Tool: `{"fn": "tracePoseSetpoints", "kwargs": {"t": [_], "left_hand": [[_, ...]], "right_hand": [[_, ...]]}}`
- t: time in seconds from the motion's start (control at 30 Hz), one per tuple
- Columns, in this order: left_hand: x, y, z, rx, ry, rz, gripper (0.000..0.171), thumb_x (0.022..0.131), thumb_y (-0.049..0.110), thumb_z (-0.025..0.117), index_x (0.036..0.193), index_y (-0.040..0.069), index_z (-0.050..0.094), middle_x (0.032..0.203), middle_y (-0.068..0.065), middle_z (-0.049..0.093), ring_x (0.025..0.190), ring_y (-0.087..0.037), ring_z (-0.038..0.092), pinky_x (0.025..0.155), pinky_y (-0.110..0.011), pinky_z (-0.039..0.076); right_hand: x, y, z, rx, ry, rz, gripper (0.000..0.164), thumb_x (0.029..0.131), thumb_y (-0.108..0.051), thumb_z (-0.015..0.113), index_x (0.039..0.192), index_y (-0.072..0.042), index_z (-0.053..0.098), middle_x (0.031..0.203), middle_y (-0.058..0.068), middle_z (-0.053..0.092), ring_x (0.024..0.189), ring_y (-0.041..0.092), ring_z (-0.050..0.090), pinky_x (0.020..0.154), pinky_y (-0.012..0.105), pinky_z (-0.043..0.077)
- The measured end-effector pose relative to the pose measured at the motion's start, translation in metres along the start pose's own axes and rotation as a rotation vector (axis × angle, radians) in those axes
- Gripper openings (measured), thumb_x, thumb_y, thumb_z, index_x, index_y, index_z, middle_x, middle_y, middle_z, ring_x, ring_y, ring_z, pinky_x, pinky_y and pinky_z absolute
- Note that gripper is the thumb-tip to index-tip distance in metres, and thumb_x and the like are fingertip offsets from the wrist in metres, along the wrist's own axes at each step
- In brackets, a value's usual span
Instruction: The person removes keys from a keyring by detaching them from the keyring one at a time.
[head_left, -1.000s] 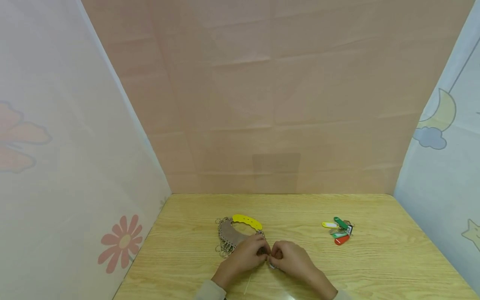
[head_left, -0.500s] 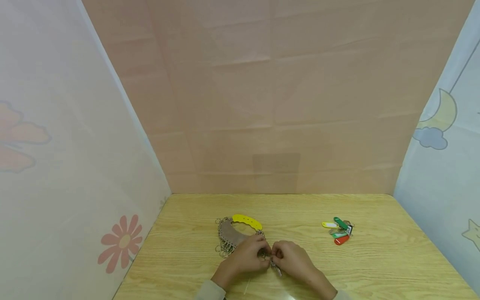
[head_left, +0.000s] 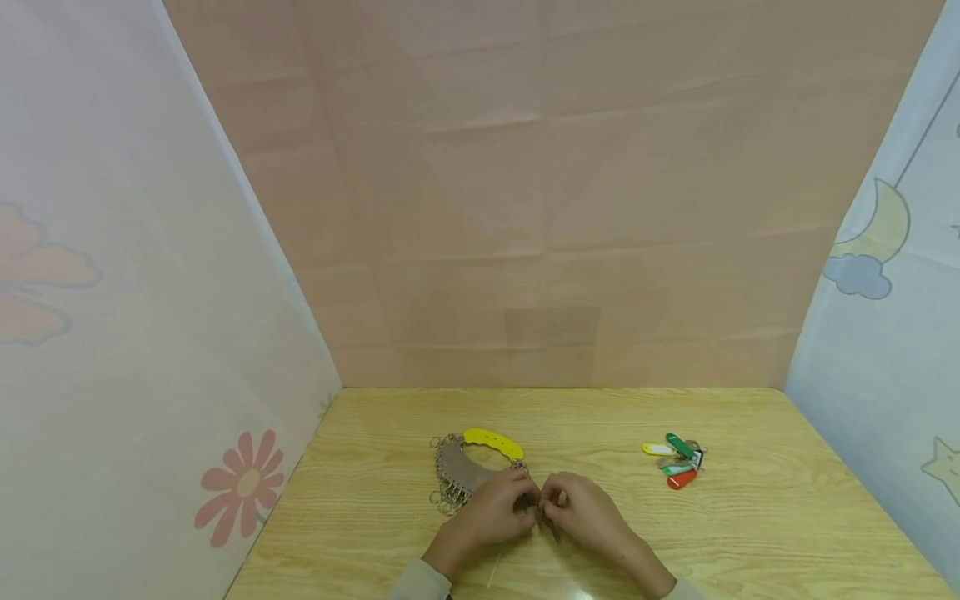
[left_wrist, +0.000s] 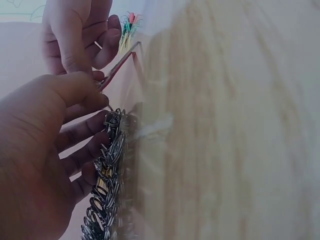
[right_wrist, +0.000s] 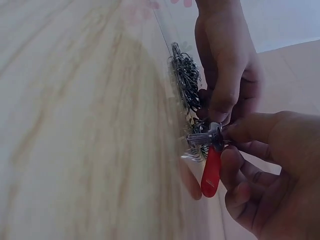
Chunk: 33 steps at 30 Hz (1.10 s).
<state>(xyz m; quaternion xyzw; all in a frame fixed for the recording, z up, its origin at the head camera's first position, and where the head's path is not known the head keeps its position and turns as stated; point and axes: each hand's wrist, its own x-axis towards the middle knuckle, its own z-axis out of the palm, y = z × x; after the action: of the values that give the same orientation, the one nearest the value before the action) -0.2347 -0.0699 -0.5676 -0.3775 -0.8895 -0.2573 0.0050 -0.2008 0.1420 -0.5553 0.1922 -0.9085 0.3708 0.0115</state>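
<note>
A grey crescent-shaped metal plate (head_left: 461, 467) with a yellow grip (head_left: 493, 440) lies on the table, many rings and clips (left_wrist: 107, 175) hanging along its edge. My left hand (head_left: 495, 508) is at the plate's near right end, thumb and forefinger pinching a small ring there. Close against it, my right hand (head_left: 588, 512) pinches a key (right_wrist: 202, 139) by its ring. A red key tag (right_wrist: 212, 172) hangs from the same ring. Both hands' fingertips meet at this ring, and partly hide it.
Right of the hands lies a bunch of keys with green (head_left: 680, 445), yellow (head_left: 657, 449) and red tags (head_left: 682, 479). A thin pale strip (head_left: 494, 571) lies near the front edge. Fabric walls stand left, right and behind the wooden table (head_left: 750, 533).
The key below my right fingers swings into view, then turns and shows darker. My right hand shifts slightly up. My left hand and the plate stay about where they were.
</note>
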Motion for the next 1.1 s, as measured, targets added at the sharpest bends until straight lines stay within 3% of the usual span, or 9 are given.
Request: {"fn": "tracePoseSetpoints", "kwargs": {"t": [0.3, 0.53, 0.77, 1.1], "left_hand": [[0.0015, -0.0016, 0.0031, -0.026, 0.022, -0.026, 0.007, 0.1, 0.021, 0.074, 0.104, 0.022, 0.079, 0.099, 0.015, 0.066, 0.09, 0.007, 0.053, 0.081, -0.015, 0.05], [0.0026, -0.0022, 0.0046, -0.079, 0.051, -0.062, 0.006, 0.101, 0.023, 0.073, 0.102, 0.022, 0.079, 0.097, 0.015, 0.07, 0.088, 0.008, 0.056, 0.079, -0.016, 0.051], [0.0032, -0.0021, 0.007, -0.118, 0.07, -0.083, 0.007, 0.102, 0.021, 0.073, 0.1, 0.021, 0.079, 0.095, 0.015, 0.071, 0.084, 0.008, 0.057, 0.075, -0.016, 0.051], [0.0043, 0.0001, 0.0067, -0.124, 0.092, -0.088, 0.008, 0.104, 0.024, 0.071, 0.101, 0.021, 0.078, 0.097, 0.013, 0.071, 0.083, 0.008, 0.055, 0.073, -0.016, 0.05]], "right_hand": [[0.0029, 0.0027, -0.0023, 0.063, 0.002, 0.006, 0.011, 0.099, -0.015, 0.076, 0.093, -0.024, 0.074, 0.091, -0.01, 0.074, 0.062, -0.002, 0.052, 0.056, 0.02, 0.044], [0.0039, 0.0008, -0.0019, 0.078, 0.01, 0.013, 0.011, 0.099, -0.012, 0.076, 0.097, -0.023, 0.072, 0.09, -0.01, 0.071, 0.061, 0.0, 0.052, 0.056, 0.02, 0.045], [0.0039, -0.0003, -0.0001, 0.056, 0.029, -0.002, 0.01, 0.099, -0.02, 0.077, 0.092, -0.023, 0.071, 0.091, -0.009, 0.07, 0.058, -0.002, 0.049, 0.055, 0.02, 0.043], [0.0066, 0.0021, 0.0011, 0.165, 0.009, 0.029, 0.008, 0.101, -0.015, 0.073, 0.094, -0.016, 0.07, 0.088, -0.005, 0.069, 0.06, -0.001, 0.051, 0.055, 0.018, 0.043]]}}
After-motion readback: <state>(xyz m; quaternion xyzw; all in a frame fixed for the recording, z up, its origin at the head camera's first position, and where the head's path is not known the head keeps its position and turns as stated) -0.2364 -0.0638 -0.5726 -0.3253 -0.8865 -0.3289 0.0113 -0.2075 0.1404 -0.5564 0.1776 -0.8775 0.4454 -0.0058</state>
